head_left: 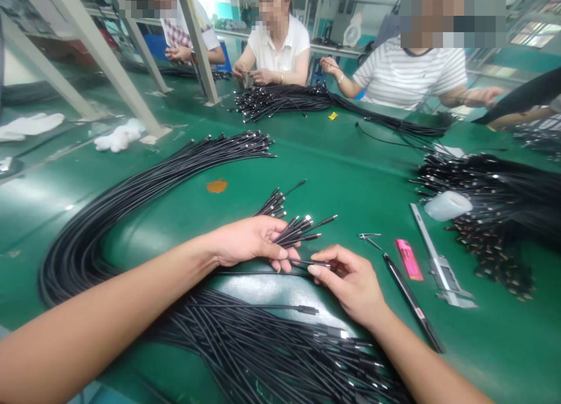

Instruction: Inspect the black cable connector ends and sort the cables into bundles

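My left hand (258, 240) is closed around a small bunch of black cables (302, 230), whose metal-tipped plugs fan out to the right. Between the thumb and forefinger of my right hand (348, 275) is the plug end of one cable (307, 262), which runs back to the left hand's fingers. A large curved bundle of black cables (74, 246) lies around my left forearm. Its near ends (280, 339) spread out below both hands, and a few plugs (272, 202) stick out just behind the left hand.
On the right lie a black pen (412, 301), a pink packet (409, 259), a caliper (440, 263), nail clippers (370, 238) and a clear roll (447, 206) beside more cables (517, 199). White gloves (119, 136) lie at left near metal posts (199, 47). Several people (280, 47) sit opposite.
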`<control>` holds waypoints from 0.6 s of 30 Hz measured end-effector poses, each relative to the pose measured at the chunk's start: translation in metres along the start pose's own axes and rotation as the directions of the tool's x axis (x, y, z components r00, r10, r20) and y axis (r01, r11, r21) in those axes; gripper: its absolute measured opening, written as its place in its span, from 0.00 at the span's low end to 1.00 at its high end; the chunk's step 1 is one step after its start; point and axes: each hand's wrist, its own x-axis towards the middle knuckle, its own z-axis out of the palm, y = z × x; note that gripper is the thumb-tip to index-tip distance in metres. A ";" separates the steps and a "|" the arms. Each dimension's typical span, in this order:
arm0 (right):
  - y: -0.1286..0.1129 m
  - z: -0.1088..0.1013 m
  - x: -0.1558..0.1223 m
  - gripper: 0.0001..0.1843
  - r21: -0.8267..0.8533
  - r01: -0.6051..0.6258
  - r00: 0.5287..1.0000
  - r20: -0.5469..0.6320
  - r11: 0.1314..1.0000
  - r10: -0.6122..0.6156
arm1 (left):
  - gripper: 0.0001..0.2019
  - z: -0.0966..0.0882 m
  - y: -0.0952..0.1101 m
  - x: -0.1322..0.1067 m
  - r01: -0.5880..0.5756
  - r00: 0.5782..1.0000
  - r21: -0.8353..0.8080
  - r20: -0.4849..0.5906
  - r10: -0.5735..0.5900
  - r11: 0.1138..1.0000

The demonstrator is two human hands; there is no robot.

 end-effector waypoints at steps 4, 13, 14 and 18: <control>-0.002 0.000 0.000 0.08 0.024 0.003 1.000 0.007 1.000 -0.003 | 0.13 0.001 0.001 0.000 0.012 1.000 0.012 -0.001 -0.012 1.000; -0.008 0.002 -0.001 0.06 -0.142 0.142 0.989 0.047 0.980 -0.137 | 0.18 0.017 -0.005 0.006 -0.036 0.987 0.205 -0.144 0.066 0.978; -0.010 0.002 -0.001 0.05 -0.151 0.161 0.986 0.058 0.975 -0.154 | 0.19 0.019 -0.005 0.006 -0.056 0.981 0.245 -0.167 0.099 0.968; -0.013 0.003 -0.002 0.04 -0.163 0.194 0.980 0.076 0.968 -0.183 | 0.18 0.023 -0.004 0.006 -0.089 0.975 0.314 -0.167 0.148 0.945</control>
